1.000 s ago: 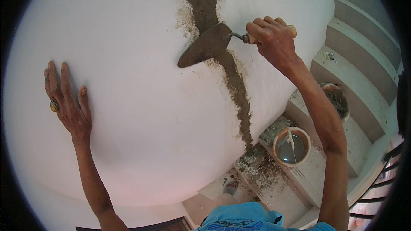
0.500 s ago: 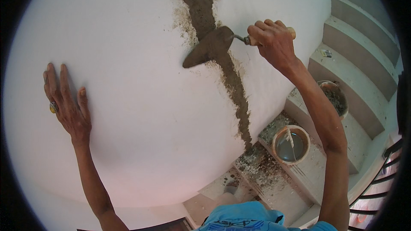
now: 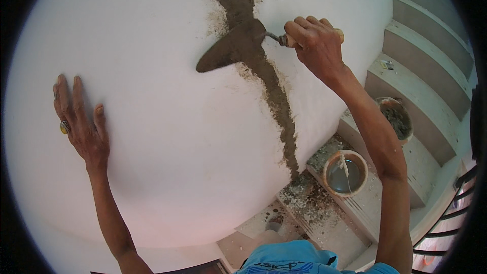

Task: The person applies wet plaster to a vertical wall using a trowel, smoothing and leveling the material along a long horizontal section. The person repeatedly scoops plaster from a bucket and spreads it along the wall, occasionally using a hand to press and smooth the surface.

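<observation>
My right hand (image 3: 318, 45) is wrapped round the wooden handle of a pointed trowel (image 3: 231, 48). Its mortar-smeared blade lies over the strip of wet grey mortar (image 3: 279, 101), tip pointing left and slightly down. The strip runs down the white wall (image 3: 167, 142), broad at the top and narrow near the steps, with ragged, smudged edges. Well to the left, my left hand (image 3: 83, 127) rests against the wall, fingers stretched out, a ring with a yellow stone on one finger. Whatever mortar lies under the blade is hidden.
On the steps at right stand a bucket of cloudy water (image 3: 346, 173) with a pale stick-like thing in it, and a bucket of mortar (image 3: 395, 119) partly behind my forearm. Mortar crumbs (image 3: 317, 200) litter the lower steps. Stairs (image 3: 426, 40) climb at right; a dark railing (image 3: 444, 231) edges them.
The trowel and my right hand have shifted left and a little upward across the mortar strip. My left hand keeps its place on the wall.
</observation>
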{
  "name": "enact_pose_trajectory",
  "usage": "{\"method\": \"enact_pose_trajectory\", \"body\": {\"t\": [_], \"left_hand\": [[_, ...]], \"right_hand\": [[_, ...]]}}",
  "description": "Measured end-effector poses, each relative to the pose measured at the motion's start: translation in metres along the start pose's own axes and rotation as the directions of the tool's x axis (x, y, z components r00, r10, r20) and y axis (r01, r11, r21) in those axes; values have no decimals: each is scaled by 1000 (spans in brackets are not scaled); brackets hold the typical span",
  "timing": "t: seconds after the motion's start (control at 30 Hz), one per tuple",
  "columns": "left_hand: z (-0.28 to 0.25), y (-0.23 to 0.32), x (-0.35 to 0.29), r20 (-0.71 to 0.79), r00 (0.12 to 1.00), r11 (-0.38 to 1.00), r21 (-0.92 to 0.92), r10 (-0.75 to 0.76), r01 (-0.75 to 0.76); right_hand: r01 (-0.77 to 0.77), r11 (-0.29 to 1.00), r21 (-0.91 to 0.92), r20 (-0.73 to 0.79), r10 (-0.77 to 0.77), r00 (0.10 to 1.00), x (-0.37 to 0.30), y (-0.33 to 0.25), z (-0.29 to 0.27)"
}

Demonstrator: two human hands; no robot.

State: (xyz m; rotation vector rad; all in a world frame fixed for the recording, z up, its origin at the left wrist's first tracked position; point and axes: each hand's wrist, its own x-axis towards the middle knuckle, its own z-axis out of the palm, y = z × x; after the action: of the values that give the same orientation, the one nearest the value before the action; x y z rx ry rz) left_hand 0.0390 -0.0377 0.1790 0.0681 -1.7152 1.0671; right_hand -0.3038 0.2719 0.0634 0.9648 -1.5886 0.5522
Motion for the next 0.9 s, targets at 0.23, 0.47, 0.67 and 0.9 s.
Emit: {"method": "enact_pose_trajectory", "body": {"t": [0.23, 0.47, 0.67, 0.9], "left_hand": [[-1, 0, -1, 12, 1000, 999, 41, -7, 7], [0, 0, -1, 0, 1000, 1000, 25, -3, 3], [1, -1, -1, -1, 1000, 1000, 19, 3, -3], [1, -2, -1, -3, 1000, 1000, 13, 5, -5]], "right_hand": [[-10, 1000, 16, 2, 10, 1000, -4, 1, -5], [5, 1000, -11, 13, -4, 1000, -6, -1, -4], [57, 998, -13, 85, -55, 995, -11, -1, -3], [62, 998, -1, 213, -60, 975, -43, 4, -11]]}}
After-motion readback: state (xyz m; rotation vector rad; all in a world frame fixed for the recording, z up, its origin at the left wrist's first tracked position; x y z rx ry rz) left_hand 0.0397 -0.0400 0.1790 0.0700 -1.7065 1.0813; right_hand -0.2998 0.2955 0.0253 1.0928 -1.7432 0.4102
